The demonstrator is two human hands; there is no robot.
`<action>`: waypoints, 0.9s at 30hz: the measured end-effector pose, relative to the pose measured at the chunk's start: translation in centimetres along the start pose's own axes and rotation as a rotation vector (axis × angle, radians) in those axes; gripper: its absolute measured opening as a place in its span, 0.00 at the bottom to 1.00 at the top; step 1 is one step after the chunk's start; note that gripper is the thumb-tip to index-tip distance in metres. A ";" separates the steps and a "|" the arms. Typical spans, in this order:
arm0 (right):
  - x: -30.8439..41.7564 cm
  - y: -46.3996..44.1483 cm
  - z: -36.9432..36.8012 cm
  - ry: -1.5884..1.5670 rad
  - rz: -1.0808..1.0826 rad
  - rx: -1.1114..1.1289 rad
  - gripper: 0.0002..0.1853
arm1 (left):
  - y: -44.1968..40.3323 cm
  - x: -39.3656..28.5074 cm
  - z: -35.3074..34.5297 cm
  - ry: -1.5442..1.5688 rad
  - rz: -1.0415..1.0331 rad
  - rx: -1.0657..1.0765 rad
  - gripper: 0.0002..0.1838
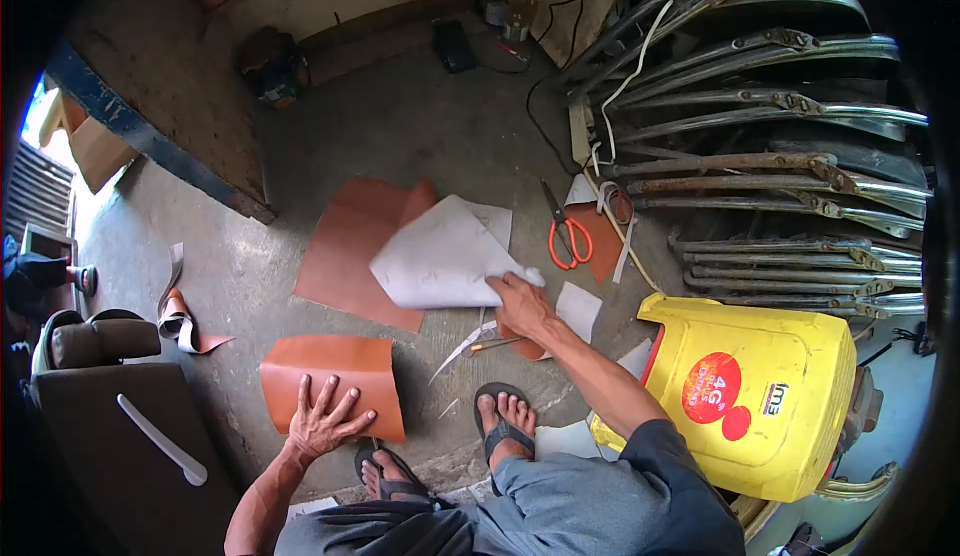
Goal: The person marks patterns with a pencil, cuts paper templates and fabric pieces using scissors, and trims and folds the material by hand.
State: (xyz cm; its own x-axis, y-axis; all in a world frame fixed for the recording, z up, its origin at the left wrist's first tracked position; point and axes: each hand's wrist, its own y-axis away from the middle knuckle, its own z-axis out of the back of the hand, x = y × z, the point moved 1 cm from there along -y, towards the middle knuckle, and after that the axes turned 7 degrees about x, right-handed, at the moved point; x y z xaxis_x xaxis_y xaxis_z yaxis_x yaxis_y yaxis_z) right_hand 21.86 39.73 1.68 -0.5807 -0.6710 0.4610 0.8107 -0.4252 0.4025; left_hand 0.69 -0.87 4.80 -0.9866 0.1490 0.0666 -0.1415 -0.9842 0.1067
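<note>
My left hand (pixel 325 416) lies flat with spread fingers on a curved piece of orange-brown leatherette (pixel 330 356) on the floor, close to my left foot. With my right hand (pixel 523 304) I grip the corner of a sheet turned white backing up (pixel 440 256). Part of that sheet covers a larger reddish-brown leatherette piece (pixel 350 246). Scissors with orange handles (pixel 571 243) rest on the concrete beyond my right hand. A thin brown stick-like tool (pixel 495 343) and narrow white offcuts (pixel 458 351) lie just below that hand.
Stacked metal-framed chairs (pixel 780 166) line the right side, with a yellow plastic container (pixel 770 386) in front. A dark padded seat (pixel 120 426) stands at left. Curled strips (pixel 178 321), a phone-like black object (pixel 454 47), a bottle (pixel 520 8) and a blue-edged board (pixel 150 136) surround the floor.
</note>
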 end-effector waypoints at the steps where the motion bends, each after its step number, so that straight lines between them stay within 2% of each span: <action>1: -0.3 0.4 0.3 -0.007 0.007 0.002 0.25 | 0.0 0.2 0.1 -0.005 0.007 0.008 0.32; 3: -2.1 1.1 1.6 0.032 0.149 0.159 0.28 | -0.3 0.5 -0.3 -0.010 0.002 -0.002 0.33; 4: -4.6 0.4 2.4 -0.270 0.057 0.176 0.24 | 0.2 0.3 -0.4 -0.007 0.000 -0.008 0.33; 7: -6.4 -0.6 8.5 0.098 -0.075 -0.675 0.15 | -0.2 0.5 0.6 -0.014 0.005 0.014 0.33; 8: -10.7 -1.7 7.4 0.075 -0.141 -0.634 0.18 | 0.0 0.5 0.7 -0.040 -0.011 -0.001 0.32; 11: -10.8 -1.7 7.5 0.140 -0.254 -0.426 0.17 | 0.0 0.3 -0.4 -0.038 0.030 -0.038 0.35; 13: -16.4 -3.4 4.3 0.083 -0.256 -0.353 0.18 | 0.0 0.4 -0.1 -0.026 0.042 -0.030 0.35; 14: -15.7 -3.4 5.0 0.083 -0.250 -0.344 0.18 | 0.0 0.2 0.0 -0.012 0.045 -0.029 0.35; 16: -14.1 -2.9 7.1 -0.270 -0.523 -0.036 0.23 | 0.0 0.2 -0.5 -0.044 0.045 -0.033 0.35; 17: -14.7 -2.9 7.0 -0.623 -0.535 0.006 0.25 | 0.0 0.3 -0.4 -0.081 0.038 -0.039 0.35; 18: -15.1 -2.5 6.4 -0.625 -0.533 0.010 0.25 | 0.0 0.3 -0.3 -0.081 0.040 -0.034 0.35; 19: -15.5 -1.8 5.9 -0.817 -0.484 -0.124 0.24 | -0.1 0.4 -0.2 -0.065 0.041 -0.046 0.35; 20: -15.0 -0.7 5.7 -1.007 -0.433 -0.260 0.23 | -0.1 0.4 0.0 -0.047 0.041 -0.057 0.35; 21: -13.1 0.6 5.7 -1.008 -0.432 -0.256 0.23 | -0.1 0.4 -0.1 -0.024 0.044 -0.049 0.35; 23: -5.3 4.0 6.6 -1.202 -0.224 -0.463 0.16 | -0.1 0.4 -0.3 -0.020 0.048 -0.046 0.34; 24: -3.4 5.3 6.0 -1.158 -0.262 -0.328 0.15 | 0.0 0.4 -0.3 -0.019 0.043 -0.045 0.34; 25: -1.7 6.4 4.4 -1.329 -0.198 -0.250 0.15 | 0.0 0.4 -0.3 -0.017 0.041 -0.035 0.34; 27: 2.5 8.0 0.4 -1.406 -0.163 -0.075 0.25 | -0.1 0.6 -0.2 -0.047 0.027 -0.035 0.33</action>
State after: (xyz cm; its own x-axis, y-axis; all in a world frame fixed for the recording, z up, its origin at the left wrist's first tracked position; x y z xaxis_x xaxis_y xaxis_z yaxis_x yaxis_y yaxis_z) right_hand 26.87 34.84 6.36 -0.2186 0.5241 0.8231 0.7046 -0.4988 0.5048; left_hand 0.09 -0.69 4.60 -0.9853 0.1261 0.1154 -0.1187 -0.9905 0.0692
